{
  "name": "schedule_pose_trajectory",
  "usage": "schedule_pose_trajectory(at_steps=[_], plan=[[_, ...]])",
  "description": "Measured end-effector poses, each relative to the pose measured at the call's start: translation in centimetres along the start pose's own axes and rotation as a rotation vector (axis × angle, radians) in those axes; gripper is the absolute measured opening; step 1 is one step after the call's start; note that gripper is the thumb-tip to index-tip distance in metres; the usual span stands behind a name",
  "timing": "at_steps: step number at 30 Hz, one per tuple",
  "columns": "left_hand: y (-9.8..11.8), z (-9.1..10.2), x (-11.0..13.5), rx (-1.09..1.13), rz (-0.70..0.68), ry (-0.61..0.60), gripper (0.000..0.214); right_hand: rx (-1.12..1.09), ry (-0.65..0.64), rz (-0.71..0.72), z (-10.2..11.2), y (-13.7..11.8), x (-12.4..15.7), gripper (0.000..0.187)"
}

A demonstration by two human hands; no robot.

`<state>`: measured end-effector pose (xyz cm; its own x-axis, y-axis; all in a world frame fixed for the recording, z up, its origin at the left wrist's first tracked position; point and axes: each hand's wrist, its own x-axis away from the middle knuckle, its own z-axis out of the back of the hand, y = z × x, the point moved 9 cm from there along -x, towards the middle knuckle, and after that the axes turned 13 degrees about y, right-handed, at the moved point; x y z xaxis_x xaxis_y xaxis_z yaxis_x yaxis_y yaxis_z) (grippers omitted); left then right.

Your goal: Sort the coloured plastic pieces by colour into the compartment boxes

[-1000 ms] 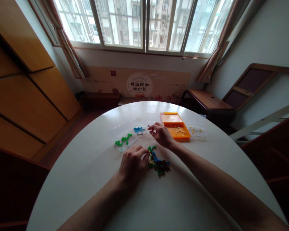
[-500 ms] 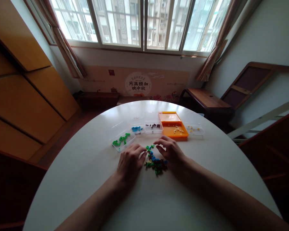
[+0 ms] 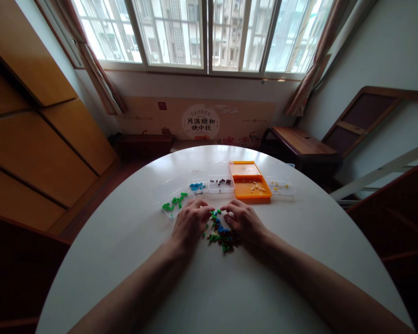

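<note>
A loose pile of small building bricks (image 3: 222, 235), green, blue and dark brown with some pale ones, lies on the white table between my hands. My left hand (image 3: 192, 217) rests at the pile's left edge, palm down, its bent fingers reaching to the pile's far end. From the right, my right hand (image 3: 242, 219) curves round the pile, thumb apart from the fingers. Small green bricks (image 3: 218, 211) lie between the two sets of fingertips. I see nothing held in either hand, though the undersides of the fingers are hidden.
Beyond my hands stand open clear boxes with green bricks (image 3: 176, 202), blue bricks (image 3: 197, 186), dark brown bricks (image 3: 223, 182) and yellow bricks (image 3: 278, 186). Among them is an orange box (image 3: 242, 189) with cream bricks. The round white table (image 3: 125, 241) has a curved edge.
My left hand has moved slightly up and its fingers reach further over the pile's far end. Small green pieces now show beside its left edge. My right hand has shifted slightly left.
</note>
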<state>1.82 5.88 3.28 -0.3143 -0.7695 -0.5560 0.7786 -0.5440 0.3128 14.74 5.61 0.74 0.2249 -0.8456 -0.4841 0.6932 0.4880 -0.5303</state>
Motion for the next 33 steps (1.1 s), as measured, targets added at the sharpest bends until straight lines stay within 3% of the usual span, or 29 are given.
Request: schedule_pose_trajectory(at_steps=[19, 33], plan=[[1.4, -2.1, -2.1, -0.101, -0.054, -0.219, 0.011, -0.008, 0.02, -0.012, 0.3, 0.3, 0.0, 0.017], [1.3, -2.2, -2.4, -0.117, -0.039, -0.265, 0.014, -0.001, 0.029, 0.001, 0.4, 0.4, 0.1, 0.016]])
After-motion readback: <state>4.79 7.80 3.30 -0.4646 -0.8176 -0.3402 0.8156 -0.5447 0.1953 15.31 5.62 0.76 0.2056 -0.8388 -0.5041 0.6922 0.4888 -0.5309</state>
